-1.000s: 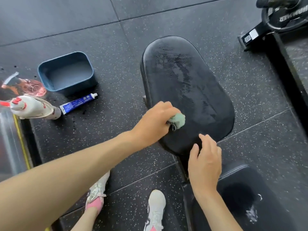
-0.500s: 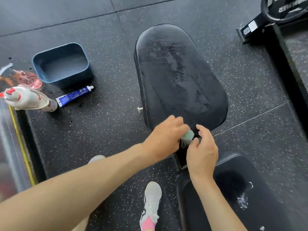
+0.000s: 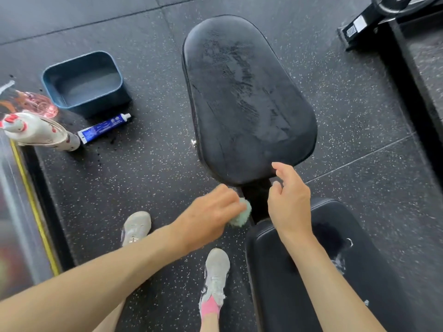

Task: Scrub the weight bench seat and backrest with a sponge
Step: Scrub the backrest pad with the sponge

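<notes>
Left hand (image 3: 208,219) around sponge (image 3: 242,214) — right hand (image 3: 290,202), fingers (image 3: 281,170) loose, by the seat (image 3: 239,104)

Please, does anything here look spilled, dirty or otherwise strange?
Yes. White foam sits in small blobs on the near pad, not spread out. Dark specks dot the floor beside the blue tube, like splashes. The far pad shows streaky residue.
</notes>
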Tool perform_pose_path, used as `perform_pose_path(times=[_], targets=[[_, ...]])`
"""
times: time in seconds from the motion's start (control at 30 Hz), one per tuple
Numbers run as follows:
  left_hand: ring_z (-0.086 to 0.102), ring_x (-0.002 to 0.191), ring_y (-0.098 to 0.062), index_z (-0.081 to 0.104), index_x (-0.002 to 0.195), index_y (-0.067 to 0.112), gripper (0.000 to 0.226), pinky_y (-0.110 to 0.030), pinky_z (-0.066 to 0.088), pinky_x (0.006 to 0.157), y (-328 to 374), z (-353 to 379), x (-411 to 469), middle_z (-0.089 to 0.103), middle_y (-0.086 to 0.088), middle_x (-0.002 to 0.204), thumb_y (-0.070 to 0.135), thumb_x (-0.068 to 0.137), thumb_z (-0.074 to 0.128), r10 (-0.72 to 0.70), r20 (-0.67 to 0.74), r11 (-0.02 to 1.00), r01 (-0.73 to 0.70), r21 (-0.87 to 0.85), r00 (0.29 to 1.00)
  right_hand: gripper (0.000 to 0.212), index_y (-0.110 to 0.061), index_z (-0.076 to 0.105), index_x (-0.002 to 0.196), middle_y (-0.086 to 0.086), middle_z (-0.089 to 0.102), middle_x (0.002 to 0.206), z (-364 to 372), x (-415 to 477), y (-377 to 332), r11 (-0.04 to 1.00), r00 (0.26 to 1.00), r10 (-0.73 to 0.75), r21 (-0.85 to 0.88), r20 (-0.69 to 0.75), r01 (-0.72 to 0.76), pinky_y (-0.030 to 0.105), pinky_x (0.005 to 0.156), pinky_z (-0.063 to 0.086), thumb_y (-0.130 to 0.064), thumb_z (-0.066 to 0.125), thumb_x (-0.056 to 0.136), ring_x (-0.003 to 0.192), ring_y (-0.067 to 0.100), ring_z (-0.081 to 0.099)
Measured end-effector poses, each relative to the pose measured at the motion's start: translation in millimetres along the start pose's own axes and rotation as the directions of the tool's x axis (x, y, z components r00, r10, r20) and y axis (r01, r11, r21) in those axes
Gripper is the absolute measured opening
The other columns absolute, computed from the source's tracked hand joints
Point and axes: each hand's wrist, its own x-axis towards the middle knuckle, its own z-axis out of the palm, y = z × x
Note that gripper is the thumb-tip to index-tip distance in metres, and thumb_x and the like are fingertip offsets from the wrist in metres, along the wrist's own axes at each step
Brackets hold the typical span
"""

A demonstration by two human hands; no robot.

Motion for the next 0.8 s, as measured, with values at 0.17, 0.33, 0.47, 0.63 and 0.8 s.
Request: perform_pose_path(times=[0.17,0.33,0.47,0.63,0.8], targets=[[0.040,0.087,-0.021,0.065,0.106,0.006,0.051,-0.025,0.037,0.070,-30,-25,50,0.054,-0.009,0.092,-0.020,0.065,0.048,-0.527,-0.453,0.840,0.520,-0.153,0.719,0.041,-0.009,0.053,0.128,0.005,0.042,0.143,6,-9,2,0.992,0.996,-0.080,-0.096,0.027,0.082,0.015,0.100,0.023,0.006,0.039,0.092,0.134,0.018,0.036],[0.042,0.089,-0.021,0.057,0.102,0.013,0.045,-0.038,0.049,0.049,14,36,1,0.051,0.000,0.096,-0.009,0.066,0.042,-0.191,-0.245,0.981,0.189,-0.030,0.951,0.042,-0.007,0.051,0.130,0.009,0.035,0.147,16,-16,1,0.984,0.992,-0.125,-0.128,-0.003,0.123,0.028,0.103,0.031,0.006,0.039,0.091,0.136,0.021,0.032],[0.046,0.091,-0.021,0.054,0.104,0.014,0.046,-0.025,0.045,0.071,23,34,-6,0.043,0.003,0.099,-0.008,0.066,0.040,-0.505,-0.527,0.863,0.391,-0.319,0.684,0.044,-0.008,0.049,0.133,0.007,0.032,0.149,18,-17,3,0.964,0.983,-0.184,-0.194,0.015,0.184,0.021,0.101,0.025,0.005,0.040,0.092,0.137,0.017,0.026],[0.042,0.087,-0.023,0.053,0.098,0.010,0.049,-0.020,0.029,0.071,6,25,34,0.042,0.004,0.096,-0.019,0.060,0.041,-0.776,-0.557,0.621,0.508,-0.597,0.294,0.050,-0.012,0.042,0.139,0.005,0.026,0.152,22,-10,7,0.903,0.939,-0.331,-0.259,0.092,0.344,0.014,0.101,0.020,0.004,0.044,0.091,0.136,0.016,0.021],[0.046,0.087,-0.016,0.055,0.094,0.010,0.047,-0.020,0.036,0.075,45,89,1,0.045,0.008,0.093,-0.013,0.056,0.039,-0.778,-0.468,0.621,0.402,-0.673,0.420,0.054,-0.011,0.043,0.138,0.008,0.029,0.151,29,1,10,0.878,0.913,-0.406,-0.257,0.044,0.403,0.027,0.110,0.025,0.007,0.046,0.087,0.135,0.021,0.024]])
